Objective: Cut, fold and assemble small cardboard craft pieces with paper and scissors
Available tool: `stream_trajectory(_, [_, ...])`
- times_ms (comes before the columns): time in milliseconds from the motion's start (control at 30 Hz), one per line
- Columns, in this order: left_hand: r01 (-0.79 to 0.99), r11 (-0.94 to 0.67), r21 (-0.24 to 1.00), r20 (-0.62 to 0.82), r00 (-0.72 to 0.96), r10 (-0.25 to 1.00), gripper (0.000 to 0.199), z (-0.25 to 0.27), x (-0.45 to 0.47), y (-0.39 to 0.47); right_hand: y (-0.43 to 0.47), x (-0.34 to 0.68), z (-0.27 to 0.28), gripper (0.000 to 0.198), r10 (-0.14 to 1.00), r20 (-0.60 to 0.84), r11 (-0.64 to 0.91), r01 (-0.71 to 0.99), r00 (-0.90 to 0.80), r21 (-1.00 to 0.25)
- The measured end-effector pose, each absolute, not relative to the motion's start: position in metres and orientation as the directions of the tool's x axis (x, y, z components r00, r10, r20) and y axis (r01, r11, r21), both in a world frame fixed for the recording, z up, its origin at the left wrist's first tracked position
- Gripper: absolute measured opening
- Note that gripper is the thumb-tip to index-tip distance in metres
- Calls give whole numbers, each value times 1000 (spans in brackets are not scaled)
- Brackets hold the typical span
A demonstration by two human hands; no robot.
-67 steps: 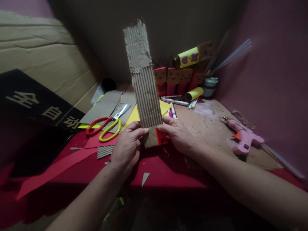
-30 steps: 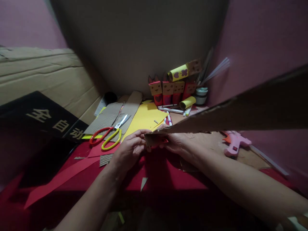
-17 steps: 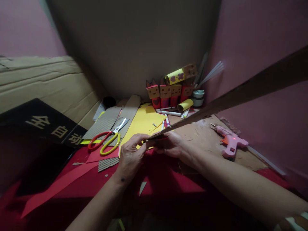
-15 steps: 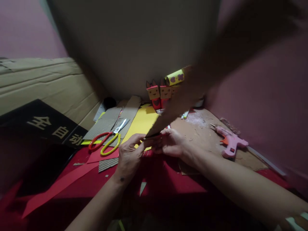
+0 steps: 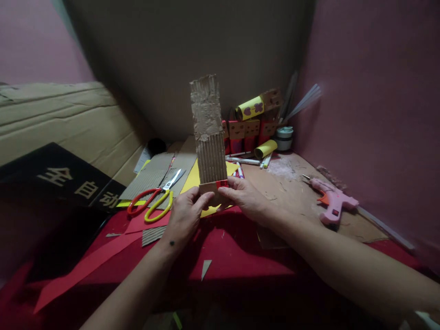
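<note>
At the centre of the scene, the left hand and right hand pinch a corrugated cardboard strip by its lower end, held nearly upright above a red cloth. Both thumbs press the near side of a plain brown flap; the other fingers are partly hidden. A red patch marks the flap's right end. Behind the strip lies yellow paper, partly covered from view. To the left, scissors with one red and one yellow handle rest across corrugated pieces; a red paper strip extends toward the near left. Nearer than the hands lies a triangular scrap. To the right, a pink glue gun rests on a cardboard sheet. Farther back are white markers, a yellow tube, a lidded jar and red figures with square brown heads.
</note>
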State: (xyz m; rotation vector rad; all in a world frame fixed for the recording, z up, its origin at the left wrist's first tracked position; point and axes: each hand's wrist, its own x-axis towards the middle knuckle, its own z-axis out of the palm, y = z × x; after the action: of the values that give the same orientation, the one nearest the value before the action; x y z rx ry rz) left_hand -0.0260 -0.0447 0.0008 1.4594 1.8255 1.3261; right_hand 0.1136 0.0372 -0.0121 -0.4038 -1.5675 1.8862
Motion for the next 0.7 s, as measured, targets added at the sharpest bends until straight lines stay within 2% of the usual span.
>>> stream_trajectory(133, [608, -11, 794, 228, -280, 932, 29, -2, -33, -39, 42, 112, -14, 13, 665, 172, -44, -269, -727, -962])
stream_trajectory(233, [629, -46, 776, 259, -251, 933, 30, 3, -38, -33, 44, 112, -15, 15, 663, 180, -39, -274, -726, -961])
stream_trajectory(333, [542, -66, 838, 244, -264, 933, 36, 10, -38, -25, 44, 112, -16, 17, 665, 175, -55, -280, -726, -958])
stream_trajectory(500, [278, -40, 960, 135, -333, 933, 37, 10, -26, -16, 45, 112, -19, 19, 678, 108, -150, -280, -727, -948])
stream_trajectory(700, [224, -63, 973, 144, -366, 919, 34, 1, -21, -14, 47, 112, -19, 9, 682, -18, -315, -271, -731, -910])
